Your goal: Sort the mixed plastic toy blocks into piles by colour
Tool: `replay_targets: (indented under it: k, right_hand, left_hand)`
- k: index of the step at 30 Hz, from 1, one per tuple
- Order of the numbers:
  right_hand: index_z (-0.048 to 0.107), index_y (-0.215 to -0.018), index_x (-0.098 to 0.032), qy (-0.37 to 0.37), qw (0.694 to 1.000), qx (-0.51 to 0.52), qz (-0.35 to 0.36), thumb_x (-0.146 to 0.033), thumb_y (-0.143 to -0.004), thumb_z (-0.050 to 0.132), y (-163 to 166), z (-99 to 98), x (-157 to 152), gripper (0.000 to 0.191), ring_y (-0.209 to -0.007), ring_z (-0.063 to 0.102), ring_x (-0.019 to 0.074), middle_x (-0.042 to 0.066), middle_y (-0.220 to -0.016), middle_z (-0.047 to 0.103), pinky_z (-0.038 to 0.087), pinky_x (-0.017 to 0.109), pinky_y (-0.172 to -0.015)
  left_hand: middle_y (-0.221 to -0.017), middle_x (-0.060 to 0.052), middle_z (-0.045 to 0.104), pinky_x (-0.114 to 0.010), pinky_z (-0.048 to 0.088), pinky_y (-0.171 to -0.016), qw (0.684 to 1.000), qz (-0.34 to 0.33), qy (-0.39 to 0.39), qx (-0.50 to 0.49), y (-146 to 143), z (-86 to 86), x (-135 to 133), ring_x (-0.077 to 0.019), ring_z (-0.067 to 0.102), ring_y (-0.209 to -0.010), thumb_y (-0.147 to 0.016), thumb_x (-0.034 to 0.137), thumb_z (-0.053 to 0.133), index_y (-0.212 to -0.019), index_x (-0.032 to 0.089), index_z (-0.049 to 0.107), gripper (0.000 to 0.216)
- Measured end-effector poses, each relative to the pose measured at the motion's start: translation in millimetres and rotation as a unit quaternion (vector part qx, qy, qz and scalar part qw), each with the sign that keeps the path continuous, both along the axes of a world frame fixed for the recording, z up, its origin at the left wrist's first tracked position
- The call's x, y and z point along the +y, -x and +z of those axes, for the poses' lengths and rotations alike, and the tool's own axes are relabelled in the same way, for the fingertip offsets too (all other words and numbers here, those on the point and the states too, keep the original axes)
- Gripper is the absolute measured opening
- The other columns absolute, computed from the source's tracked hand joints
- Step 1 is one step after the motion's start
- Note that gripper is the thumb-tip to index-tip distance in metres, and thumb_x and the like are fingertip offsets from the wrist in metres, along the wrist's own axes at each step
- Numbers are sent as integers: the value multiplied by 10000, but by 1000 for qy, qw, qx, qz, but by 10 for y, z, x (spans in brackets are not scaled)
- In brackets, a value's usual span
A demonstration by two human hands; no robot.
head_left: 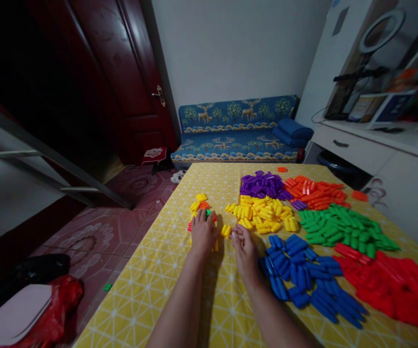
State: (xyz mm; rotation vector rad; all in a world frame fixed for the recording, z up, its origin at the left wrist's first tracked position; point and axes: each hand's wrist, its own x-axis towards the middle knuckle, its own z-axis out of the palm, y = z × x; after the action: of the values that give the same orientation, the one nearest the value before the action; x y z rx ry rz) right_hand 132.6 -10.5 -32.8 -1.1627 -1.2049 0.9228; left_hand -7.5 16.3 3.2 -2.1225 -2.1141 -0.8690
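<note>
My left hand point(203, 233) lies palm down, fingers stretched, over a small built cluster of yellow, orange and green plastic pieces point(200, 204) on the yellow patterned tablecloth point(151, 280). My right hand point(244, 246) rests beside it with fingers curled near a loose yellow piece point(225, 230); whether it grips anything is hidden. Just beyond lies the yellow pile point(265, 212), and the blue pile point(299, 273) touches my right wrist.
Sorted piles of purple point(263, 184), orange point(314, 192), green point(343, 227) and red point(390, 282) pieces cover the table's right half. A blue sofa point(236, 133) stands behind, a white cabinet point(376, 150) at right, a dark red door point(129, 77) at left, bags point(31, 304) on the floor.
</note>
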Motion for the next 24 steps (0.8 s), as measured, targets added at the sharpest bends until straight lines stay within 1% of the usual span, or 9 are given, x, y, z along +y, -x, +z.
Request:
replay_targets:
  k: [2, 6, 10, 12, 14, 16, 18, 21, 24]
  right_hand:
    - [590, -1161, -168, 0, 1000, 3, 3, -524, -872, 532, 0, 6, -4, 462, -915, 682, 242, 149, -1090, 680, 573, 398, -791]
    - [573, -1183, -162, 16, 1000, 8, 16, -543, -872, 521, -2, 5, -8, 495, -920, 682, 239, 148, -1101, 671, 574, 386, -783]
    - [576, -1178, -155, 18, 1000, 11, 21, -554, -866, 522, -2, -12, -3, 509, -902, 682, 240, 154, -1093, 669, 573, 376, -774]
    - [581, -1172, -157, 15, 1000, 14, 21, -560, -862, 526, -1, -5, -4, 511, -872, 684, 236, 151, -1079, 674, 576, 375, -759]
    - [588, -1163, -160, 13, 1000, 14, 21, -559, -860, 532, 0, 27, -12, 504, -866, 685, 238, 149, -1068, 681, 576, 374, -753]
    - [602, -1148, -166, 8, 1000, 19, 15, -554, -858, 537, -3, 80, -27, 489, -915, 682, 248, 147, -1068, 690, 569, 374, -781]
    - [624, -1118, -175, 1, 1000, 29, 8, -552, -857, 535, -13, 136, -45, 467, -984, 672, 258, 140, -1079, 699, 556, 376, -833]
    - [653, -1075, -184, 1, 1000, 25, 3, -535, -856, 543, -41, 177, -66, 428, -984, 672, 260, 116, -1061, 715, 546, 377, -847]
    - [662, -1062, -178, 5, 1000, 12, -15, -501, -843, 579, -64, 154, -70, 399, -954, 672, 260, 108, -1045, 717, 541, 390, -840]
  left_hand:
    - [-1350, -136, 542, -470, 346, -1040, 1000, 7, 20, 19, 4, -10, 1, -313, 437, -1273, -839, 157, 526, -1214, 224, 641, 398]
    - [-1160, -109, 629, -415, 402, -942, 1000, -5, 30, 5, 8, 4, -30, -272, 566, -1046, -845, 182, 547, -1116, 267, 702, 323]
    - [-993, -89, 663, -366, 418, -866, 998, -11, 7, -68, 31, 36, -55, -237, 597, -935, -878, 199, 504, -987, 245, 740, 263]
    - [-957, -87, 668, -346, 425, -848, 992, -25, -15, -122, 32, 57, -71, -225, 604, -916, -885, 177, 474, -990, 226, 725, 277]
    - [-963, -79, 672, -324, 436, -841, 977, -63, -41, -200, 1, 76, -102, -215, 608, -927, -879, 164, 473, -1017, 224, 701, 273]
    - [-983, -68, 679, -305, 448, -844, 947, -111, -56, -297, -76, 86, -152, -207, 611, -947, -878, 182, 486, -1014, 227, 688, 248]
    - [-992, -61, 691, -301, 449, -866, 912, -146, -44, -380, -188, 86, -217, -207, 615, -960, -880, 216, 507, -992, 229, 694, 218]
    - [-1001, -52, 704, -298, 441, -872, 883, -151, -11, -444, -360, 78, -309, -204, 623, -925, -847, 240, 579, -1046, 239, 686, 226]
    - [-907, -34, 699, -277, 447, -787, 876, -132, 9, -465, -451, 71, -355, -182, 620, -817, -835, 251, 598, -1135, 244, 633, 301]
